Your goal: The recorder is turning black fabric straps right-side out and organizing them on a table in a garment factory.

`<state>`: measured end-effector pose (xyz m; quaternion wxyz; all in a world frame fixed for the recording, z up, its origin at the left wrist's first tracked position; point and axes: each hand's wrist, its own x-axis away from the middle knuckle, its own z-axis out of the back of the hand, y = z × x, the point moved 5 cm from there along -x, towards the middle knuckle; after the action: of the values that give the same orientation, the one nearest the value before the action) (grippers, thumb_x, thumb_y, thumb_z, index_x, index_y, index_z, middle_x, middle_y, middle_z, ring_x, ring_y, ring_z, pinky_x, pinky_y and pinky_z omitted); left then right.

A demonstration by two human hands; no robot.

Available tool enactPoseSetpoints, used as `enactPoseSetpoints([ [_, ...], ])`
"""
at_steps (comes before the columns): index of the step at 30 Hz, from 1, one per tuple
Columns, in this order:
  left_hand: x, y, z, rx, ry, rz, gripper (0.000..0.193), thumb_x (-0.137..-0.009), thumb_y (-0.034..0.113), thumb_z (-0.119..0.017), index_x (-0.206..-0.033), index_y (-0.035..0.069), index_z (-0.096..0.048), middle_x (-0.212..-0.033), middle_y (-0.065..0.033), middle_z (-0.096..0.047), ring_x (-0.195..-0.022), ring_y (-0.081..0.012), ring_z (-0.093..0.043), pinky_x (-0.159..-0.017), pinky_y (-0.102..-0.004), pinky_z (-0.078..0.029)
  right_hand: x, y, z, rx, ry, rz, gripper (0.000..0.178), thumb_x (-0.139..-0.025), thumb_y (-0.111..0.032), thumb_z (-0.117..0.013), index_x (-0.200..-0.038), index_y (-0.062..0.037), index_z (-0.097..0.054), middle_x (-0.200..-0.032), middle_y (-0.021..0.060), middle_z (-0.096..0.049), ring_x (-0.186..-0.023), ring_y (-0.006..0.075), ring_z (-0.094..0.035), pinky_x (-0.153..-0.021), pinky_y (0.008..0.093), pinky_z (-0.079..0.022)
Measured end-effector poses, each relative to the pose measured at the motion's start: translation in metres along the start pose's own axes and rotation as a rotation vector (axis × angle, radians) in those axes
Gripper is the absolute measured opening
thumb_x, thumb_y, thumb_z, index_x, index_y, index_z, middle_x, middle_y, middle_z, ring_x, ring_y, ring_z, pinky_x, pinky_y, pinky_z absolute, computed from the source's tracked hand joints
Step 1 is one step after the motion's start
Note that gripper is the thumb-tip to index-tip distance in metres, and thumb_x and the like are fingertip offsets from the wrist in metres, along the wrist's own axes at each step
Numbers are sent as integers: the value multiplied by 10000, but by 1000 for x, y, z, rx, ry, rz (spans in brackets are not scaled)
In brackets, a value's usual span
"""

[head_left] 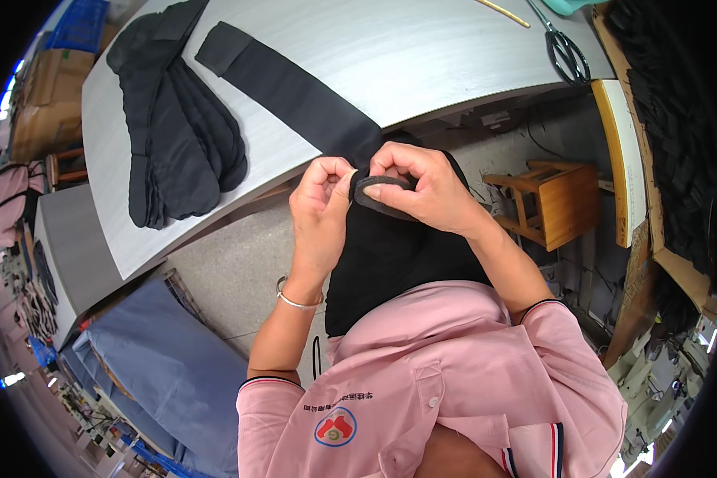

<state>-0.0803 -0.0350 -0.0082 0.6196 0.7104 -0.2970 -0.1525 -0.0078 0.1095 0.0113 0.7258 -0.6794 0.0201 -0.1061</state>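
Fabric strip, black, curls between left fingers and right fingers, both pinching its near end.

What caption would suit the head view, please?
Left hand and right hand hold a dark loop; a black strip extends beyond.

A pale, faintly wood-grained table is carrying a fanned stack of black fabric pieces at left. Just right of it, a long black fabric strip is lying slantwise and running over the near edge. Black-handled scissors, a thin tan stick and a teal object are resting at far right.
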Motion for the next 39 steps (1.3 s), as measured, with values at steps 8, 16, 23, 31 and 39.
enactPoseSetpoints([
  [8, -39, 40, 25, -650, 147, -317, 91, -944, 77, -632, -925, -12, -619, -855, -23, -593, -779, -78, -529, -725, -234, -449, 1, 19, -2, -147, 64, -83, 116, -880, -38, -720, -966, -2, -649, -861, -30, -639, -776, 27, -564, -697, 182, -460],
  [16, -113, 45, 43, -1083, 183, -550, 430, -987, 302, -585, -1223, -58, -593, -1356, -261, -538, -1314, -371, -477, -1099, -410, -366, 7, 32, -4, -137, 90, -120, 119, -894, -66, -725, -954, 0, -646, -806, -42, -625, -713, 2, -536, -627, 168, -428],
  [23, -226, 34, 64, -1324, 107, -609, 730, -955, 538, -543, -1437, 0, -436, -1523, -259, -372, -1453, -419, -273, -1182, -514, -206, 18, 37, -12, -121, 68, -166, 102, -895, -60, -719, -940, -13, -640, -738, -72, -574, -653, -11, -467, -572, 169, -349],
  [31, -224, 86, 118, -1353, 412, -758, 579, -954, 411, -612, -1365, 11, -527, -1479, -242, -429, -1413, -414, -340, -1143, -545, -265, 47, 54, 5, -215, 153, -276, 97, -897, -62, -713, -953, -23, -645, -812, -40, -645, -715, 3, -562, -657, 166, -442],
  [39, -108, 99, 323, -1240, 777, -141, 571, -900, 412, -682, -1274, -9, -585, -1244, -232, -625, -1201, -375, -573, -1010, -448, -439, 55, 65, 8, -198, 94, -280, 72, -893, -43, -702, -938, -35, -646, -819, -46, -635, -717, 6, -553, -666, 172, -445],
])
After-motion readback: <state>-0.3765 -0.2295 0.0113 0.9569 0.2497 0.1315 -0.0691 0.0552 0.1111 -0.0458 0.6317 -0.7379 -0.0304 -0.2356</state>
